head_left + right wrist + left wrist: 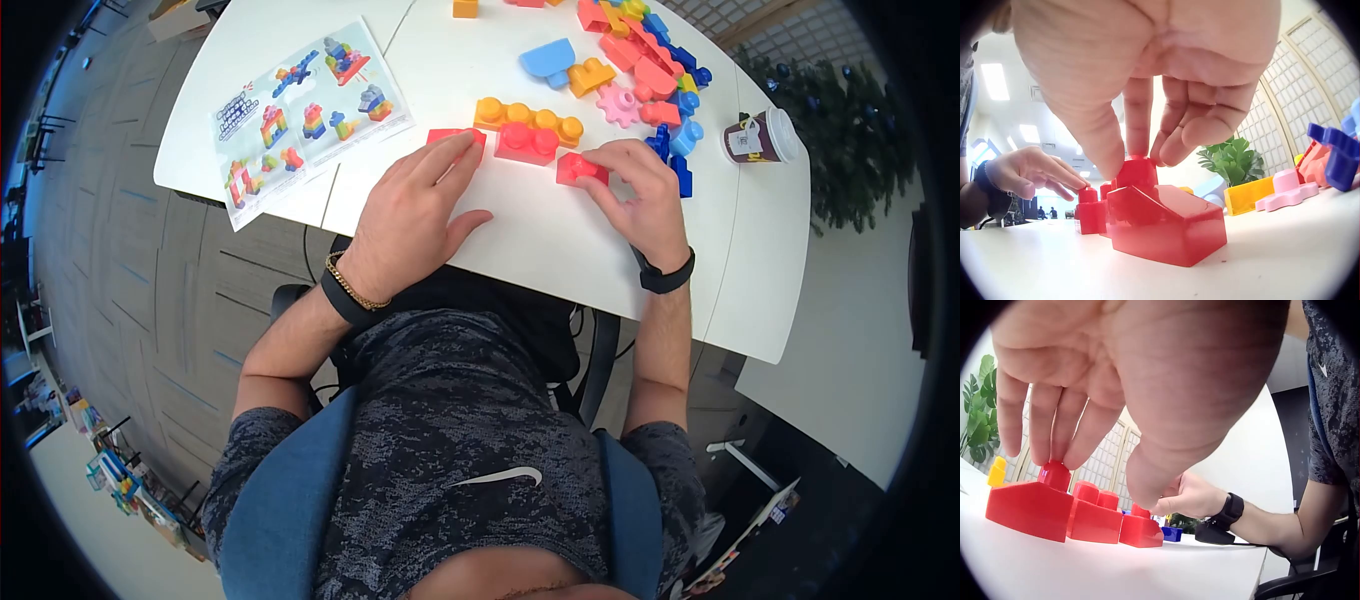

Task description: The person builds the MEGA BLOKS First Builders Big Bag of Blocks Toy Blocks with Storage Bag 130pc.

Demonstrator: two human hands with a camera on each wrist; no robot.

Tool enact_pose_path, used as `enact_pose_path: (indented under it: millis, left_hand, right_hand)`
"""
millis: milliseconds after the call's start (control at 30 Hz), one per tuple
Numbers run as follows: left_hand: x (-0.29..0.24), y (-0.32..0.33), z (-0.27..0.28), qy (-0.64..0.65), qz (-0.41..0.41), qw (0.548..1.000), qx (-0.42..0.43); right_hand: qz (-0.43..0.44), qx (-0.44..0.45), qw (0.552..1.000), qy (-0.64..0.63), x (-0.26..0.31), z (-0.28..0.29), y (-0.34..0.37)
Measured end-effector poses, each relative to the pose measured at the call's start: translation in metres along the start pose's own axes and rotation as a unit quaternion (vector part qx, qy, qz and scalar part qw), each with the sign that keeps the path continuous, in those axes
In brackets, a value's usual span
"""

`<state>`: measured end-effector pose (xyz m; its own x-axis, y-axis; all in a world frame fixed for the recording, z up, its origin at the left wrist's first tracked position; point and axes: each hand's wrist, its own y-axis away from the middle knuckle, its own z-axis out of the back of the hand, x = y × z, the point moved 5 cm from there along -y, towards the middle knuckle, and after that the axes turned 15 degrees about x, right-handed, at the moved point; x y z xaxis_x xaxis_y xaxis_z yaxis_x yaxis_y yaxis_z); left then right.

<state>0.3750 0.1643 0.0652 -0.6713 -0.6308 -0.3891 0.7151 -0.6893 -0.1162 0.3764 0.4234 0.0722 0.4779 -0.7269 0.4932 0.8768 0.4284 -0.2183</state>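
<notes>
Right hand (638, 195) pinching a sloped red block (1169, 228), left hand (410, 215) resting straight-fingered on a second sloped block (1029, 509).
Smooth, shiny plastic, slanted on top with one round stud (the gloss catches the light); thumb and fingertips clamp that stud, the block on the white table (520, 230) directly below the grip. Its long axis runs roughly sideways, sloped end pointing outward, away from the two-stud red block (527, 148) just left of the grip.

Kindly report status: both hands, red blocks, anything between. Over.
Left hand touching left red sloped block. Right hand pinching right red sloped block. Two-stud red block between them.
</notes>
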Motion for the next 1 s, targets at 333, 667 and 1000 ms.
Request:
enact_pose_path:
  millis: [333, 667, 1000]
  left_hand:
    - [0.0, -0.011, -0.001, 0.027, -0.005, 1.0, 0.008]
    - [-0.002, -0.016, -0.003, 0.033, -0.01, 0.999, 0.004]
    - [-0.001, -0.02, -0.005, 0.037, -0.002, 0.999, 0.008]
  right_hand:
    - [-0.004, -0.036, 0.999, 0.014, -0.004, -0.004, -0.001]
    - [0.011, -0.055, 0.998, 0.027, -0.005, -0.008, -0.005]
    - [-0.004, -0.057, 0.998, 0.018, -0.006, -0.009, -0.008]
